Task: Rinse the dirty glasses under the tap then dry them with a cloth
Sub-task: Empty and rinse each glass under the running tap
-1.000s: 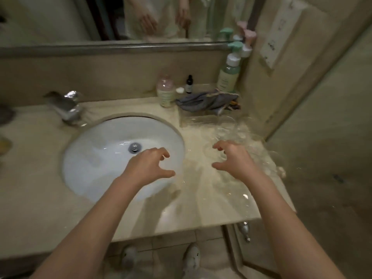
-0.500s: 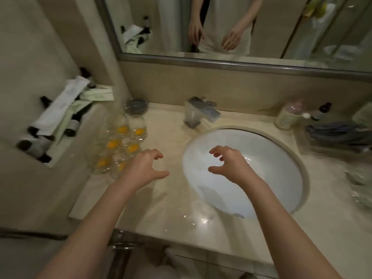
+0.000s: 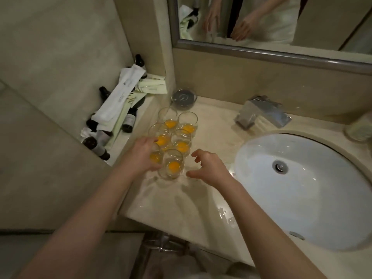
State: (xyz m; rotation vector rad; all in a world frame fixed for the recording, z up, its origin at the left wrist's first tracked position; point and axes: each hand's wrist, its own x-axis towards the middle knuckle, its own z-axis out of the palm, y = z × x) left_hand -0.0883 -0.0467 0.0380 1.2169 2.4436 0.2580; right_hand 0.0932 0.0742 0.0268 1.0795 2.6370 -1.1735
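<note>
On the left end of the worktop (image 3: 203, 198), between the wall ledge and the sink (image 3: 314, 190), stands a tight cluster of six dirty glasses (image 3: 173, 137), each with a little orange liquid at the bottom. A second ago the person was facing the right side of the worktop, where clean-looking glassware and a grey cloth lie; now the view has swung to the left and both hands have come to the dirty group.

The left hand (image 3: 141, 156) is laid against the near-left glass (image 3: 156, 156), fingers bent around its side, so I judge it is just closing on it, though the grip is partly hidden behind the glass. The right hand (image 3: 209, 168) hovers just beside the nearest glass (image 3: 171, 165), its fingers spread and half curled, holding nothing and not yet touching.

The tap (image 3: 263, 113) behind the sink shows no running water. This means, I think, that a new round starts: a glass must be lifted out of the cluster and carried to the sink. The glasses stand touching one another, so lifting one carelessly could knock its neighbours.

On the ledge lie dark small bottles (image 3: 128, 121) and white sachets (image 3: 118, 101).
</note>
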